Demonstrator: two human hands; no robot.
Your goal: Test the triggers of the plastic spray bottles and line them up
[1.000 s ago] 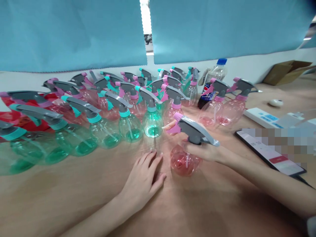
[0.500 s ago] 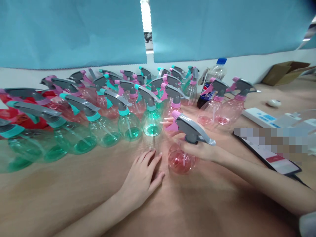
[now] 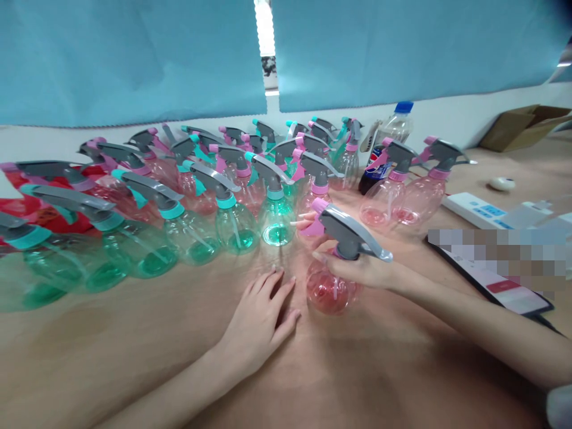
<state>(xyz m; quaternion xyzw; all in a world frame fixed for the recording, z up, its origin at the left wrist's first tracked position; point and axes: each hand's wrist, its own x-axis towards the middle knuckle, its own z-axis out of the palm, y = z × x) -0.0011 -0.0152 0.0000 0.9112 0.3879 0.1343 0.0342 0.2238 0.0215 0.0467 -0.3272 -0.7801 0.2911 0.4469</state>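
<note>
My right hand (image 3: 357, 267) is wrapped round the neck of a clear pink spray bottle (image 3: 328, 292) with a grey and pink trigger head. That bottle is upright on the table, and part of its neck is hidden by my fingers. Flat on the tabletop to its left lies my left hand (image 3: 259, 316), fingers loosely spread, with nothing in it. Just beyond stands a green spray bottle (image 3: 276, 223) with a turquoise collar, at the end of a front row of green ones. A pink spray bottle (image 3: 319, 193) stands right behind the held one.
Several more green and pink spray bottles fill the back left. Two pink spray bottles (image 3: 420, 193) stand at the right, near a cola bottle (image 3: 378, 164). Farther right are a phone (image 3: 473, 271), a white power strip (image 3: 482, 208), a small white object (image 3: 501, 184) and a cardboard box (image 3: 513, 132).
The view has shifted very slightly. Both hands and the held spray bottle stay in practically the same place.
</note>
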